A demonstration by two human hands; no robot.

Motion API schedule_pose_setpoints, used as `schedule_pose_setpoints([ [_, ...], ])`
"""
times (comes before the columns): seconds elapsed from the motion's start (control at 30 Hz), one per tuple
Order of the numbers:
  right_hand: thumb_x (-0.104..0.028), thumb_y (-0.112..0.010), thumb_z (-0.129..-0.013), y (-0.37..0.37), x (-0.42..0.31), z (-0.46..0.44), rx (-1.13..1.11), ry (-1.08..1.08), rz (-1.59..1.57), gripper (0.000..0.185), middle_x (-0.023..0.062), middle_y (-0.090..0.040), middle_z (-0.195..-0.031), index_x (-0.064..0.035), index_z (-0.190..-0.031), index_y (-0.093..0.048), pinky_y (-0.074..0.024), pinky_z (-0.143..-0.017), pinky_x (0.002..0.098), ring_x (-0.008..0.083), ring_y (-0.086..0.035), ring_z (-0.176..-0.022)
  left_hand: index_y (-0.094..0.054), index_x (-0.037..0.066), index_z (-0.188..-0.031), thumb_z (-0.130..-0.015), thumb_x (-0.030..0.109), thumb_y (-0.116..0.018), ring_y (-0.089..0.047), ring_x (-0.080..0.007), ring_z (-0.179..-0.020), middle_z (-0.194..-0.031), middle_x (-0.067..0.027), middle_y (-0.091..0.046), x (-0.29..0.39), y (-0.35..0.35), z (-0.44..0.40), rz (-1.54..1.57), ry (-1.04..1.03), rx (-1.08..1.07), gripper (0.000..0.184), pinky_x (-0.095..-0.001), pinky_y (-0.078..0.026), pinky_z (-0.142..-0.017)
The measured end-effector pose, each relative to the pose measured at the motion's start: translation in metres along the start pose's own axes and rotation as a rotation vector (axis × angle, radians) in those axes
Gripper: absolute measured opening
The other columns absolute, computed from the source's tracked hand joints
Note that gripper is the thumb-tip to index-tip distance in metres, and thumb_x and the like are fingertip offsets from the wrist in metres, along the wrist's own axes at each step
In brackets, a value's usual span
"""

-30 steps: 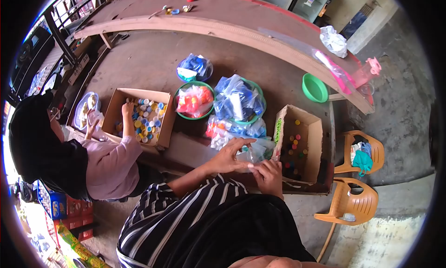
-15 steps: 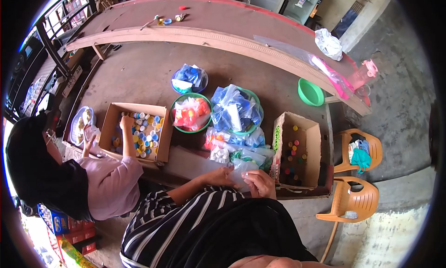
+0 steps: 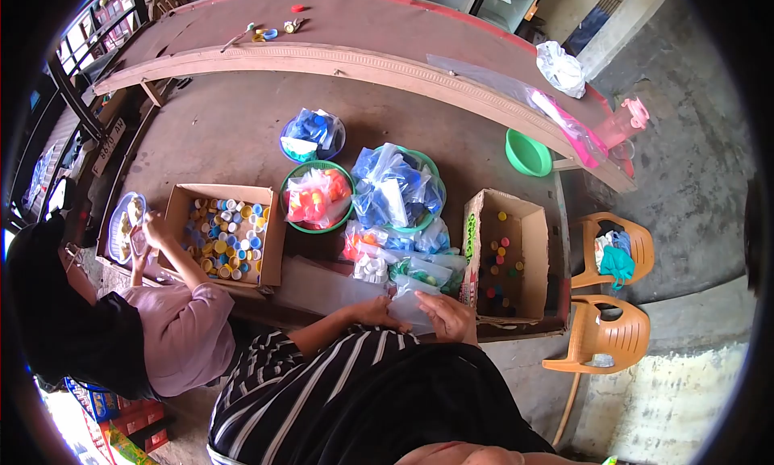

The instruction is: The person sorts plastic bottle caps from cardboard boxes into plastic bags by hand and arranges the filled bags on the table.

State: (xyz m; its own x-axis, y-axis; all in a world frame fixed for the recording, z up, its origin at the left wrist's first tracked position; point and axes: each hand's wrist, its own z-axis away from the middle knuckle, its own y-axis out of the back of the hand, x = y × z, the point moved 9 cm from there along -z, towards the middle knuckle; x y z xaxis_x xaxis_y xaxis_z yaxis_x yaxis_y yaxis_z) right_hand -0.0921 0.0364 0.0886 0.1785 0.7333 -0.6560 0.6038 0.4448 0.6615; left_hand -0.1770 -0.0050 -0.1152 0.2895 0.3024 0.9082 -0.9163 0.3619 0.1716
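Head view: left hand (image 3: 378,312) and right hand (image 3: 448,315) pinch clear plastic bag (image 3: 409,306); likely light, limp, slippery, hold by edges.

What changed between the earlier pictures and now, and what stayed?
The wearer's left hand and right hand kept the clear plastic bag but lowered it toward the body. The co-worker's right hand moved left, away from the bottle caps in the left cardboard box. The right cardboard box stayed put.
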Motion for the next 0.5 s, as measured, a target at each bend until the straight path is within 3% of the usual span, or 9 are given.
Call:
schedule_pose_setpoints([
  [0.07,0.004,-0.067,-0.08,0.008,0.006,0.004,0.067,-0.01,0.029,0.036,0.0107,-0.07,-0.087,-0.0089,-0.113,-0.068,-0.0548,-0.066,0.0339,0.0251,-0.069,-0.076,-0.073,-0.002,-0.092,-0.075,0.045,-0.08,-0.065,-0.0173,-0.073,-0.08,-0.0113,-0.071,0.007,0.0,0.003,0.014,-0.004,-0.038,0.051,-0.0348,-0.051,-0.067],
  [0.17,0.001,-0.071,-0.08,0.021,0.009,0.007,0.156,-0.012,0.063,0.029,0.0113,-0.07,-0.086,-0.0067,-0.108,-0.069,-0.053,-0.064,0.0312,0.024,-0.068,-0.073,-0.075,0.007,-0.102,-0.08,0.042,-0.078,-0.067,-0.0129,-0.08,-0.087,-0.0079,-0.074,0.002,-0.007,0.001,0.087,-0.042,-0.083,0.042,-0.0317,-0.051,-0.076],
  [0.27,0.0,-0.073,-0.08,0.032,0.007,0.011,0.249,0.004,0.083,0.025,0.0113,-0.07,-0.084,-0.0046,-0.104,-0.07,-0.0512,-0.063,0.0294,0.0223,-0.067,-0.07,-0.076,0.01,-0.104,-0.082,0.041,-0.076,-0.065,-0.0101,-0.078,-0.089,-0.0051,-0.075,-0.004,-0.013,-0.003,0.143,-0.105,-0.083,0.037,-0.0302,-0.051,-0.075],
  [0.4,-0.004,-0.073,-0.082,0.044,0.016,0.023,0.364,0.004,0.046,0.025,0.0097,-0.068,-0.084,-0.0041,-0.107,-0.069,-0.0484,-0.06,0.0285,0.0183,-0.061,-0.066,-0.076,0.01,-0.103,-0.083,0.038,-0.076,-0.065,-0.0087,-0.079,-0.087,-0.0037,-0.074,-0.001,-0.013,-0.001,0.104,-0.093,-0.078,0.035,-0.0283,-0.051,-0.075],
  [0.5,-0.002,-0.067,-0.086,0.064,0.018,0.026,0.464,-0.111,-0.029,0.024,0.0069,-0.065,-0.089,-0.0025,-0.11,-0.066,-0.0465,-0.062,0.0254,0.0135,-0.058,-0.07,-0.076,0.008,-0.103,-0.084,0.035,-0.076,-0.065,-0.0082,-0.08,-0.087,-0.0025,-0.074,-0.005,-0.015,-0.001,0.071,-0.026,-0.071,0.032,-0.0271,-0.051,-0.076],
])
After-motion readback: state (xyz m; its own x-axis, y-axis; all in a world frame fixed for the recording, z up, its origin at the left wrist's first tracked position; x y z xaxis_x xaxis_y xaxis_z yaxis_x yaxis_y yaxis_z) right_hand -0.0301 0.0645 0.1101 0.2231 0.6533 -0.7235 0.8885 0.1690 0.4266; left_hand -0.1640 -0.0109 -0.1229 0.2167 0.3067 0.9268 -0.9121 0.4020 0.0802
